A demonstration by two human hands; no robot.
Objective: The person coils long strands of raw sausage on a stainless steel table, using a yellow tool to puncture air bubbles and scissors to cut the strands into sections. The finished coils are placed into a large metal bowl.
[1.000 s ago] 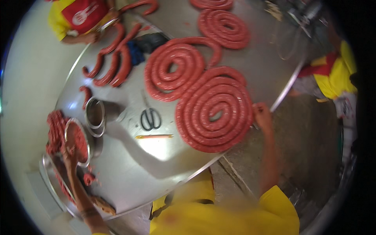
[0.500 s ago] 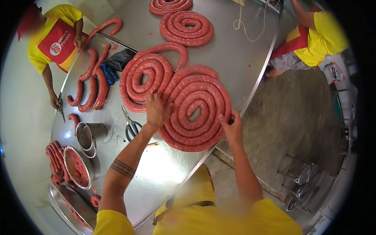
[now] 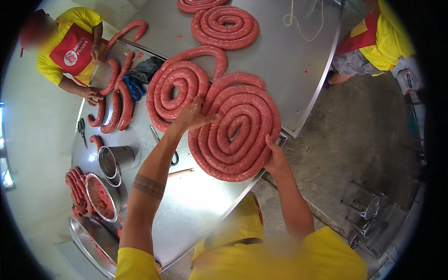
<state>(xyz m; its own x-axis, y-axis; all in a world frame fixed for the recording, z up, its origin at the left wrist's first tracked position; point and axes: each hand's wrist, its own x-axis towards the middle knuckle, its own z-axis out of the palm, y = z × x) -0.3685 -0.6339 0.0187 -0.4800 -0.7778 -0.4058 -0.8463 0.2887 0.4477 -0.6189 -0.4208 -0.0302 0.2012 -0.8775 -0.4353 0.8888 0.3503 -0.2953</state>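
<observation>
A big spiral coil of raw pink sausage (image 3: 217,158) lies at the table's near edge, its outer rings bulging toward me. My left hand (image 3: 192,116) grips its upper-left side, thumb stretched over the rings and fingertips partly hidden in the gap beside a second coil. On the right rim, my right hand (image 3: 276,159) holds the same coil, thumb on top and fingers out of sight underneath. The second sausage coil (image 3: 156,100) touches it on the left, its loose end curving over the top.
Scissors (image 3: 174,158) and a thin stick (image 3: 181,172) lie left of the coil. Further left stand a metal pitcher (image 3: 108,161), a bowl of ground meat (image 3: 113,198) and sausage links. A co-worker (image 3: 70,51) handles sausage pieces at far left; another (image 3: 373,42) stands far right. More coils (image 3: 210,35) lie behind.
My left hand has slid off the second coil onto the big coil's edge. My right fingers have gone under the rim. The coil's centre has narrowed. The left co-worker has put scissors down.
</observation>
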